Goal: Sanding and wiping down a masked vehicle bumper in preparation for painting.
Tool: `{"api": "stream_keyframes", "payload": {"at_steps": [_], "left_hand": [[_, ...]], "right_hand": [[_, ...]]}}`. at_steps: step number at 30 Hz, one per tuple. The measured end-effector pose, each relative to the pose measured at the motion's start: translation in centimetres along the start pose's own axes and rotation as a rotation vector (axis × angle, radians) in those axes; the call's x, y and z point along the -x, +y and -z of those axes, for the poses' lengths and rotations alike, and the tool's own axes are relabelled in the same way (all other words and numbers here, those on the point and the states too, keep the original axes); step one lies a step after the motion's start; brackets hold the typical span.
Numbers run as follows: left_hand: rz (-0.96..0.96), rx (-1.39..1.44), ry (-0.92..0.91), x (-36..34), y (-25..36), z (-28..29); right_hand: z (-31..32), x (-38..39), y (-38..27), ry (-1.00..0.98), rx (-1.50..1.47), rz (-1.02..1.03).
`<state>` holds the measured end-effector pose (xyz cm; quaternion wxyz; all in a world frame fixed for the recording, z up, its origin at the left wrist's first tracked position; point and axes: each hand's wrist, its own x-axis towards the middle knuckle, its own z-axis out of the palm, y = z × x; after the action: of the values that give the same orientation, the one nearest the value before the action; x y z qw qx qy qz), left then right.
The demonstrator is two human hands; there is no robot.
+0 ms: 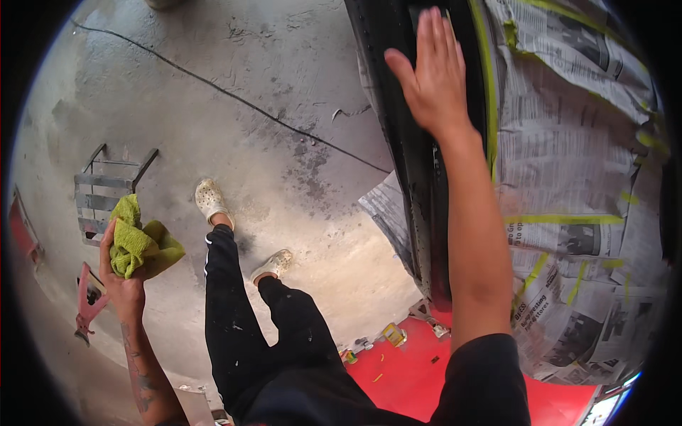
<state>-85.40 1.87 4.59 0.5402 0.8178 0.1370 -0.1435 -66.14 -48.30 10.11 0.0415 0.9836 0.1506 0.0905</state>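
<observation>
A crumpled yellow-green cloth [135,241] is gripped in my left hand [122,273], held out over the floor at the left. My right arm reaches forward along a long black panel [408,135], which looks like part of a vehicle body. Over its far end lies my right hand [435,82], palm down, fingers stretched and the thumb apart. Nothing shows in that hand; whether the palm presses on the surface is hidden. Beside the panel, newspaper masking [561,156] is fixed with yellow-green tape [568,219].
A dark metal frame stool [106,182] stands on the concrete floor [284,42] at the left, near a pinkish-red stand [91,298]. A black cable [234,96] crosses the floor. Near me on the right is a red surface [398,366] with small items, among them a yellow packet [394,334].
</observation>
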Motion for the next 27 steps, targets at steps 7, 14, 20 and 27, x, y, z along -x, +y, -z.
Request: {"api": "stream_keyframes", "payload": {"at_steps": [7,14,20,27], "left_hand": [[0.269,0.444,0.321,0.4,-5.0,6.3],[0.350,0.741,0.453,-0.2,-4.0,4.5],[0.388,0.822,0.582,-0.2,-1.2,2.7],[0.492,0.864,0.709,1.1,1.0,0.3]], "right_hand": [[8.7,17.7,-3.0,-0.514,-0.017,-0.286],[-1.9,-12.5,0.1,-0.188,-0.002,-0.030],[-8.4,-34.3,3.2,-0.143,0.033,0.159],[-5.9,-48.2,-1.2,-0.434,0.562,0.516]]}}
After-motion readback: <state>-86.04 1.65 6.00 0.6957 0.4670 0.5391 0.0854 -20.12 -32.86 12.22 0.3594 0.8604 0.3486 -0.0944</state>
